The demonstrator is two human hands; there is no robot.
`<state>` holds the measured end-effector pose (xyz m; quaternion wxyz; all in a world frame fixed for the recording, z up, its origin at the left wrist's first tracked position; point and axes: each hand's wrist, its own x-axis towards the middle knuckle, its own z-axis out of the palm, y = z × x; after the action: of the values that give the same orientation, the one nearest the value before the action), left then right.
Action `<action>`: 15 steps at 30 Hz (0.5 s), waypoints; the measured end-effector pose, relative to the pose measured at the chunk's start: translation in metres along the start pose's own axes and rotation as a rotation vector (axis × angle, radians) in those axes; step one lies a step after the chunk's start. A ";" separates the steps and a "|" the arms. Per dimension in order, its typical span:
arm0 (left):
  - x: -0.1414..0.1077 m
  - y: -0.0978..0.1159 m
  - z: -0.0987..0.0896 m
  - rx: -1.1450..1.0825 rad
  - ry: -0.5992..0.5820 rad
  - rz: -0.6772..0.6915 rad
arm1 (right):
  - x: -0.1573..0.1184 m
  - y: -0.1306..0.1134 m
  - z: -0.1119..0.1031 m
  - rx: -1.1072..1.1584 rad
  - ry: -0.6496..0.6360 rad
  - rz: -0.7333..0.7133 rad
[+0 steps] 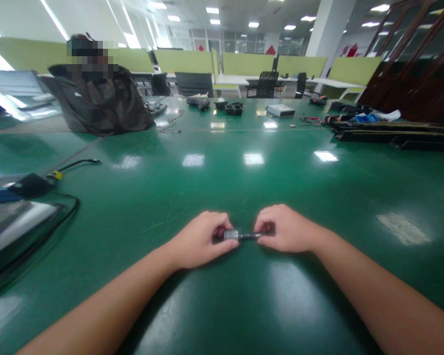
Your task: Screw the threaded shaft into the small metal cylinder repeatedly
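Between my hands, a small screwdriver-like tool (232, 235) lies level, close above or on the green table (222, 182). Its thick grey part is at the left, and a thin dark shaft runs to the right. My left hand (203, 239) is closed on the thick part, thumb along the near side and fingers curled behind. At the shaft's far end, my right hand (286, 229) pinches the tip between thumb and fingers. The fingertips partly cover both ends of the tool, so its exact kind is unclear.
At the left edge lie a flat framed item (18, 222) and a black cable (76, 202). A large dark bag (103, 103) stands at the back left. Toward the far edge are a silver box (280, 110), black parts (234, 108) and long black strips (395, 134).
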<state>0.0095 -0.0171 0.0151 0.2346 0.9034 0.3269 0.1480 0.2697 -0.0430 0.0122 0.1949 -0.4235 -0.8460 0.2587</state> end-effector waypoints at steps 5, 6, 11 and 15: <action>-0.001 0.000 0.000 0.003 -0.001 -0.005 | -0.001 0.002 -0.001 0.013 -0.007 0.005; -0.001 0.000 -0.001 0.002 0.001 -0.004 | -0.001 0.003 -0.001 0.015 -0.011 0.007; -0.002 0.000 -0.001 0.005 -0.006 -0.011 | -0.002 0.005 -0.003 0.046 -0.022 0.042; -0.004 -0.002 0.000 0.001 -0.013 -0.020 | -0.003 0.009 -0.006 0.051 -0.026 0.075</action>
<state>0.0055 -0.0184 0.0140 0.2378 0.9012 0.3343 0.1396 0.2801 -0.0396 0.0111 0.1847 -0.4464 -0.8251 0.2930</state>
